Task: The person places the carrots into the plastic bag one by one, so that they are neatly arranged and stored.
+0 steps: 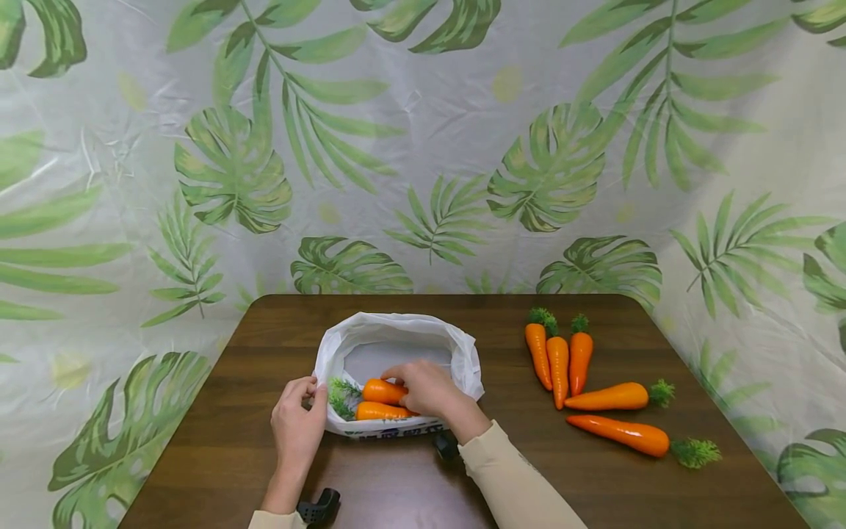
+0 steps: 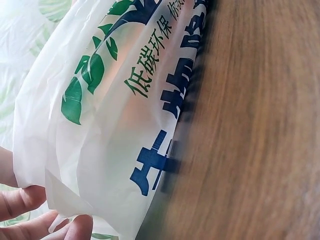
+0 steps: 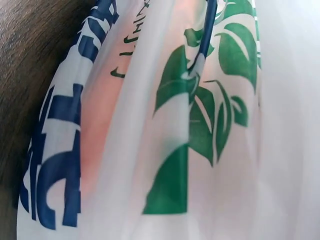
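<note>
A white plastic bag with green and blue print lies on the table, its mouth facing up. Two orange carrots with green tops lie inside, the upper carrot and the lower carrot, tops toward the left. My left hand pinches the bag's left rim; in the left wrist view its fingertips are on the thin plastic. My right hand reaches into the bag, fingers and thumb around the right part of the upper carrot. The bag's wall fills the right wrist view and hides that hand.
To the right on the brown wooden table lie several more carrots: three in an upright cluster, including a middle carrot, then a sideways carrot and a front carrot. A leaf-patterned sheet hangs behind the table.
</note>
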`<state>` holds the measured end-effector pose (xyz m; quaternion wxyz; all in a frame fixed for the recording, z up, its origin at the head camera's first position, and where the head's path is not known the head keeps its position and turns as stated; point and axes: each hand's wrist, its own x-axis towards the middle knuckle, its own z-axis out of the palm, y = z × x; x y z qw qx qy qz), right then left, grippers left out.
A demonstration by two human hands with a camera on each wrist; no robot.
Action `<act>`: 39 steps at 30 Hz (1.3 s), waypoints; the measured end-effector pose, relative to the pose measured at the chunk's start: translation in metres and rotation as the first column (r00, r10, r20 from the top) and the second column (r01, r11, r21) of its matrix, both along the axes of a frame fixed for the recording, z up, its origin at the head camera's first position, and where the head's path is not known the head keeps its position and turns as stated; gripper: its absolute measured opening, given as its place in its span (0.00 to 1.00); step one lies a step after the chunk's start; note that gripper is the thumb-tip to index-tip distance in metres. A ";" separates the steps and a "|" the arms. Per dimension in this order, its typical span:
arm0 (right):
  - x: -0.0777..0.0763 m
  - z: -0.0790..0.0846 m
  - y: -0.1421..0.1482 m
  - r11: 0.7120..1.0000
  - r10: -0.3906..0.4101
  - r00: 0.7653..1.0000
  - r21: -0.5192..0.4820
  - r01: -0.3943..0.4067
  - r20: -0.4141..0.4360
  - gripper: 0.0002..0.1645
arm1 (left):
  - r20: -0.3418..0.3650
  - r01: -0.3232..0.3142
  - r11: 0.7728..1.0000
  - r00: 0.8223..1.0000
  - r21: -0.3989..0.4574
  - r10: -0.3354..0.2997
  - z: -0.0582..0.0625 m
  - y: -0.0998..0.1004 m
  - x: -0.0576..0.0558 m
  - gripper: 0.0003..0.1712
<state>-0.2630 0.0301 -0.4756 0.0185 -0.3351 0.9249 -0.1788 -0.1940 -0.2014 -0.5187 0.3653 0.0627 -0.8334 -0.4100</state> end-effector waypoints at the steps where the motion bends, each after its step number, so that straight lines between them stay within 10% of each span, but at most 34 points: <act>1: 0.000 0.000 0.000 1.000 0.001 1.000 -0.001 -0.001 -0.001 0.28 | -0.001 0.001 1.000 1.000 0.001 -0.001 0.000 0.000 0.000 0.14; 39: 0.016 0.040 0.017 0.984 -0.062 0.997 -0.167 0.054 -0.042 0.25 | -0.008 -0.009 1.000 1.000 -0.022 0.009 -0.005 0.000 0.000 0.15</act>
